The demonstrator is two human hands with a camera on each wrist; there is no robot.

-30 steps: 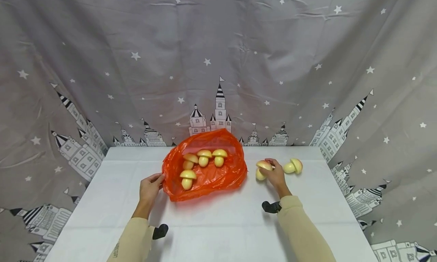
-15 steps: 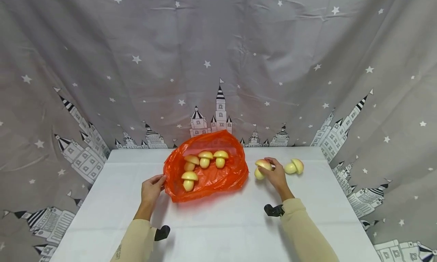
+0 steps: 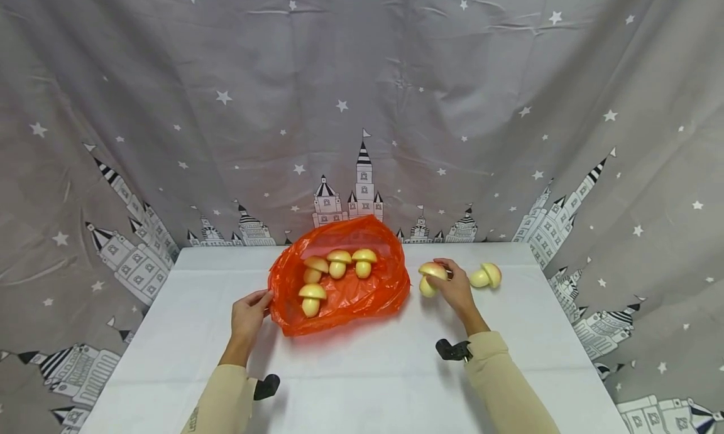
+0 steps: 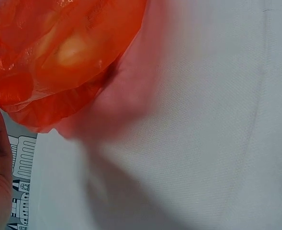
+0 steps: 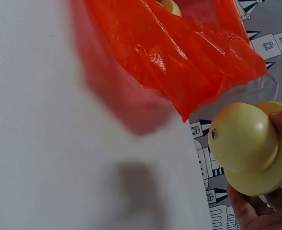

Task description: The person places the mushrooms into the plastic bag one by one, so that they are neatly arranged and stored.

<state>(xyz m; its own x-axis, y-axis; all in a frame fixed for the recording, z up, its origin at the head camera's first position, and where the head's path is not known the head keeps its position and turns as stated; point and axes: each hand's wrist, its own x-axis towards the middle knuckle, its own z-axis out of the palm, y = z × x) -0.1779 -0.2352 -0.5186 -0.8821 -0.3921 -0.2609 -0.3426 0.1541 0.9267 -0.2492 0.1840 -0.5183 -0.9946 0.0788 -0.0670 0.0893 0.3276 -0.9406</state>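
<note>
An open red plastic bag (image 3: 362,302) lies at the middle of the table, with several yellow toy mushrooms (image 3: 311,292) inside. At its left rim my left hand (image 3: 247,318) pinches the plastic between thumb and fingers. To the right of the bag, my right hand (image 3: 457,292) grips a toy mushroom (image 3: 432,271) by its cap, stem pointing down and left. That mushroom's rounded stem (image 5: 243,136) faces the right wrist camera. Beyond the right hand another toy mushroom (image 3: 485,276) lies on its side. Through the bag (image 4: 59,62) in the left wrist view, pale shapes show.
A white cloth (image 3: 351,390) covers the table. Behind and at both sides hangs a grey curtain (image 3: 254,107) printed with stars and castles. Black devices (image 3: 452,350) are worn on both wrists.
The right hand has shifted slightly left with the mushroom in its grip, which now appears a little higher. The left hand keeps its hold on the bag rim.
</note>
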